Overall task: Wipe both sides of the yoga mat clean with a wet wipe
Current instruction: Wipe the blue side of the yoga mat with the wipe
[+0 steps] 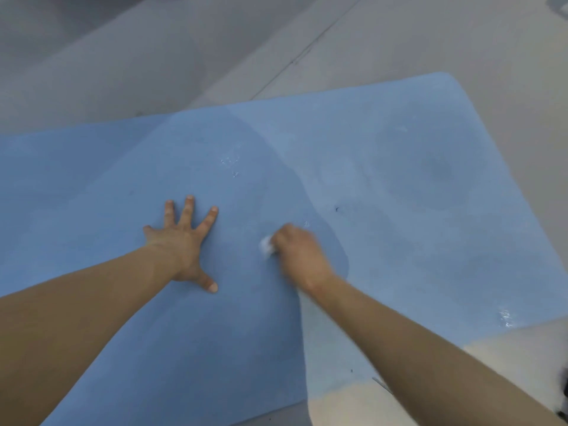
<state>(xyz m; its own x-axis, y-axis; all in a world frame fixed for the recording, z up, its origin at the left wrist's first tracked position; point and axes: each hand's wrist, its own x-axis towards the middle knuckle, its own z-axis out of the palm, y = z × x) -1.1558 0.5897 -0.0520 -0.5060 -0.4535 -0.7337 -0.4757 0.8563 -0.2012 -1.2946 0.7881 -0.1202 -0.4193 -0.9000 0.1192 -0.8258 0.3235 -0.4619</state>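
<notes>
The mat (338,167) lies flat on the floor (399,41), blue, one face up. The left hand (181,244) rests palm down on it, fingers (187,210) spread, steadying it. The right hand (299,253) grips a bunched white wipe (266,245), fingers curled round it, and presses it to the mat near the centre; the hand is blurred, consistent with a stroke under way.

Step in hand, by judgement: wiping the upper face. Damp patches and small beads of moisture show toward the centre and the right edge; the left portion shows no clear wet marks and appears not yet covered. The next move calls for working the wipe across that portion, then turning the mat over for the other face.

Containers: none in view.
</notes>
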